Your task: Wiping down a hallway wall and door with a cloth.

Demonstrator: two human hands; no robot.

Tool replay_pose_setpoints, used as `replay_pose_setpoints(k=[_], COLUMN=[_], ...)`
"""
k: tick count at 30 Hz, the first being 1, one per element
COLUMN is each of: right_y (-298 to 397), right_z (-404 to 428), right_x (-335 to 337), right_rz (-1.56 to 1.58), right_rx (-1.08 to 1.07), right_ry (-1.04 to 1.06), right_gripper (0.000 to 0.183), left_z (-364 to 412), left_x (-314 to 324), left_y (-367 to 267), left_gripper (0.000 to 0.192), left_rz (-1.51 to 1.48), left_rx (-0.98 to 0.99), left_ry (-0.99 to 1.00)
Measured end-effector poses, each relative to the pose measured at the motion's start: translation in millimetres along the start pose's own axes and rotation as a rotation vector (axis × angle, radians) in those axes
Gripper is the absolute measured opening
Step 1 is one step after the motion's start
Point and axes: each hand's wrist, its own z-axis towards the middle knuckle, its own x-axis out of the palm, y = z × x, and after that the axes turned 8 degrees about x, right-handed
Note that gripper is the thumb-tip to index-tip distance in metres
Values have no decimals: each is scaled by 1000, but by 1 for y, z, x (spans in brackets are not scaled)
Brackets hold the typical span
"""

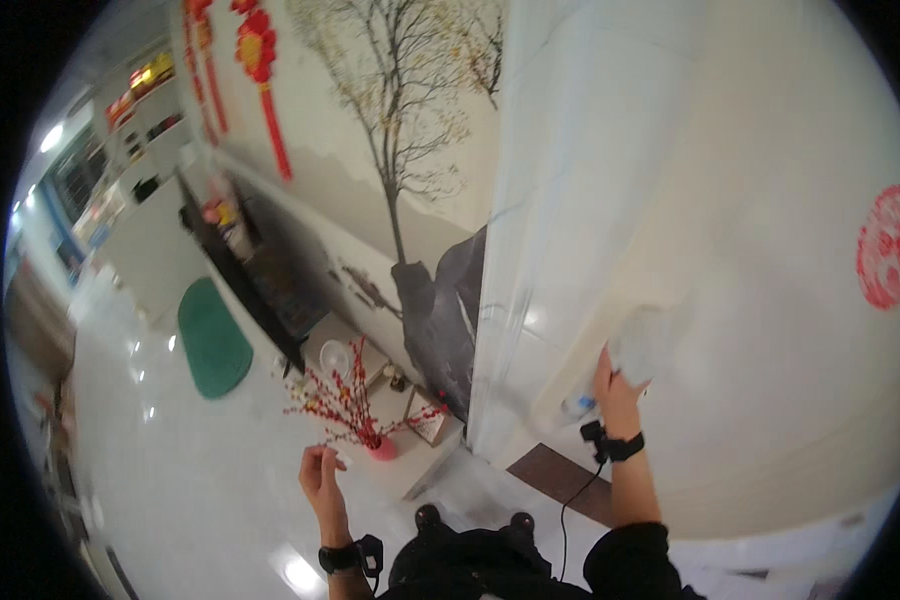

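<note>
My right hand (621,394) reaches up at the cream door (765,360), fingers spread. A pale, blurred patch lies just beyond its fingertips; I cannot tell whether it is a cloth or part of the door, nor whether the hand grips it. My left hand (321,480) is raised over the floor with its fingers curled, left of a white low cabinet (427,469). Something small and whitish shows by those fingertips, too blurred to name. Red berry branches (352,401) in a pink vase (382,449) stand on the cabinet nearby. Both wrists wear black bands with cables.
A dark television (240,270) stands along the wall, which bears a tree mural (394,150) and red hanging ornaments (256,52). A brown threshold strip (555,480) crosses the doorway floor. A green oval mat (214,337) lies to the left. The door carries a red round decoration (889,247).
</note>
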Motion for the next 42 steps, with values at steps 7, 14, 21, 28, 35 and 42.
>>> replay_pose_setpoints(k=[7, 14, 21, 28, 35, 42], right_y=[75, 125, 159, 149, 116, 152], right_z=[111, 196, 285, 227, 142, 177], right_x=[-55, -75, -108, -84, -63, -51], right_rz=[-538, -606, -454, -550, -583, -673], right_rx=[-141, -273, -582, -291, -199, -121], right_ry=[-132, -306, -576, -437, -139, -176], right_gripper=[24, 23, 31, 24, 18, 26], left_z=[51, 67, 64, 61, 87, 106], left_x=[-30, -23, -2, 1, 43, 19], left_y=[16, 41, 25, 56, 20, 20], left_gripper=[22, 22, 16, 18, 16, 15], left_rz=[-6, -119, -146, -104, -152, -210], left_rx=[-29, -126, -88, -121, -150, -180], left_ry=[62, 62, 3, 250, 301, 426])
